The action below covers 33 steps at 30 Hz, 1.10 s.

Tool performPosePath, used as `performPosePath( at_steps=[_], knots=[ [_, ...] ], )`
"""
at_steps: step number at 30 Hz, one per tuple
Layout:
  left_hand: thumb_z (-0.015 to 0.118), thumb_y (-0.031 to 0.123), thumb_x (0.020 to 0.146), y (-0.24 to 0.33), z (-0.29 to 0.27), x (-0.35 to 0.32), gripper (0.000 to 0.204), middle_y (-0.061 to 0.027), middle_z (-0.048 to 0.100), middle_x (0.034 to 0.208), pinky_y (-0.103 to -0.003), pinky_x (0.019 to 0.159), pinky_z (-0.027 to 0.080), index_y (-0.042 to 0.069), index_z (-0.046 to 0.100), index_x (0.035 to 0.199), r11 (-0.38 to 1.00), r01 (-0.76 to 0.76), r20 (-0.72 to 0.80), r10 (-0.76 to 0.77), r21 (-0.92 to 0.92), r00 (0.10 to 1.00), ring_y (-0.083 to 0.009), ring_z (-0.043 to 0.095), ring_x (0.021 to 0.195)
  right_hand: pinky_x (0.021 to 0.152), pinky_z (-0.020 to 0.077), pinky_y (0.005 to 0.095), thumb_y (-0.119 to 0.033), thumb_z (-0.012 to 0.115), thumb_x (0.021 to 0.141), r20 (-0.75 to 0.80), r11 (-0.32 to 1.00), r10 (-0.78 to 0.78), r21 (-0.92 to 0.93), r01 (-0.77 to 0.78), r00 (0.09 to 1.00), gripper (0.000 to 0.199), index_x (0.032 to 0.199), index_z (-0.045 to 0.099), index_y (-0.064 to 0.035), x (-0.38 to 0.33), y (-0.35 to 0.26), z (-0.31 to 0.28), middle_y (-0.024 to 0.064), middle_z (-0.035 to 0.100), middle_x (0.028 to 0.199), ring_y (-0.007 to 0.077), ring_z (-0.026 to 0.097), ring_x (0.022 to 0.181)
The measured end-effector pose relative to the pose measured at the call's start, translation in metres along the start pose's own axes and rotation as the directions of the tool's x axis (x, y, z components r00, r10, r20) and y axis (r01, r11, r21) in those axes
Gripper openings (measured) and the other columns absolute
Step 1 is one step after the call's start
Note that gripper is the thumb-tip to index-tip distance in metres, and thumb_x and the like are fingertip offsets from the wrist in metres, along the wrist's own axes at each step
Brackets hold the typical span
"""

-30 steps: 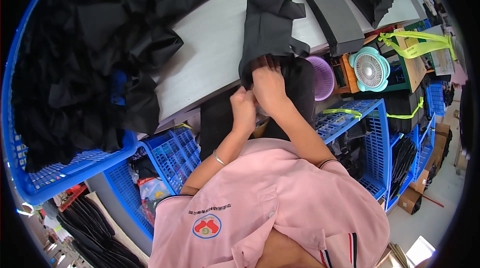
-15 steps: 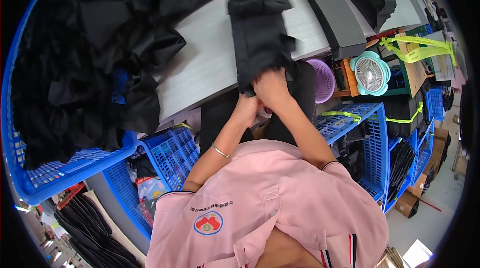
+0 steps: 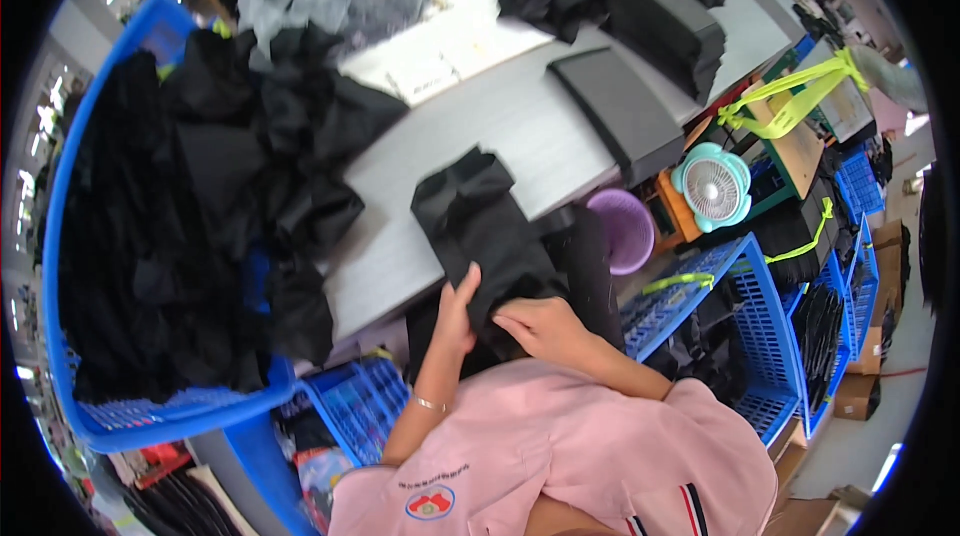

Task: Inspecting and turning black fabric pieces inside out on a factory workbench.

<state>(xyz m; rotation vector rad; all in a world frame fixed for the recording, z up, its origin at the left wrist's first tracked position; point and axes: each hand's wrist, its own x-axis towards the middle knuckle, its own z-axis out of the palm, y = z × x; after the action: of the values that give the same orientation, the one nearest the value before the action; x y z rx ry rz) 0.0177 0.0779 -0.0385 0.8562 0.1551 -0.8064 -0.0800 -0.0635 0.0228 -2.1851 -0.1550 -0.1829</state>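
Observation:
A folded piece of black fabric (image 3: pixel 492 241) lies partly on the pale table (image 3: pixel 385 236), its near end hanging over the front edge above my lap. My left hand (image 3: pixel 458 314) grips its left edge, thumb on top and the other fingers hidden beneath. At the near end, my right hand (image 3: pixel 545 328) is closed on the cloth with its fingers curled in. The far end of the piece is loosely crumpled.
To the left, a blue plastic crate (image 3: pixel 62 276) overflows with black fabric (image 3: pixel 215 186). Dark stacked pieces (image 3: pixel 625 116) sit on the table's right side. Beyond its edge are a purple basket (image 3: pixel 622 231), a turquoise fan (image 3: pixel 712 188) and blue crates (image 3: pixel 770 346).
The black fabric has come nearer to me and slightly left. My hands, earlier close together at its near end, are now apart, the left on its side edge. The view has shifted.

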Motion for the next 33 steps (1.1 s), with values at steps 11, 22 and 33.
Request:
performPosePath(
  at_steps=[11, 22, 33],
  knots=[
    [0.064, 0.027, 0.100, 0.013, 0.027, -0.035, 0.047, -0.0094, 0.062, 0.131, -0.034, 0.102, 0.046, -0.003, 0.054, 0.135, 0.932, -0.013, 0.199, -0.064, 0.363, 0.978, -0.0187, 0.058, 0.120, 0.081, 0.0511, 0.0286, -0.026, 0.066, 0.096, -0.016, 0.738, 0.560, 0.465, -0.490, 0.828, 0.032, 0.109, 0.069, 0.0037, -0.007, 0.050, -0.080, 0.0063, 0.074, 0.099, 0.0115, 0.066, 0.094],
    [0.071, 0.016, 0.094, 0.013, 0.011, -0.018, 0.045, -0.0065, 0.065, 0.130, -0.033, 0.100, 0.048, 0.001, 0.058, 0.134, 0.924, -0.206, 0.123, 0.174, 0.323, 0.977, -0.0178, 0.062, 0.116, 0.090, 0.0524, 0.0293, -0.006, 0.075, 0.086, 0.160, 0.170, 0.283, 0.962, -0.214, 0.946, 0.025, 0.110, 0.074, -0.0010, 0.006, 0.065, -0.035, 0.0027, 0.074, 0.105, 0.0124, 0.067, 0.097],
    [0.065, 0.026, 0.098, 0.026, -0.006, -0.015, 0.042, -0.0089, 0.068, 0.120, -0.036, 0.094, 0.055, -0.002, 0.059, 0.128, 0.968, -0.096, 0.118, 0.071, 0.231, 0.991, -0.0201, 0.068, 0.106, 0.102, 0.0464, 0.0342, -0.006, 0.076, 0.084, 0.128, 0.260, 0.404, 0.933, -0.248, 0.906, 0.045, 0.128, 0.064, -0.0013, 0.025, 0.014, -0.043, 0.0050, 0.067, 0.122, 0.0155, 0.060, 0.114]
  ],
)
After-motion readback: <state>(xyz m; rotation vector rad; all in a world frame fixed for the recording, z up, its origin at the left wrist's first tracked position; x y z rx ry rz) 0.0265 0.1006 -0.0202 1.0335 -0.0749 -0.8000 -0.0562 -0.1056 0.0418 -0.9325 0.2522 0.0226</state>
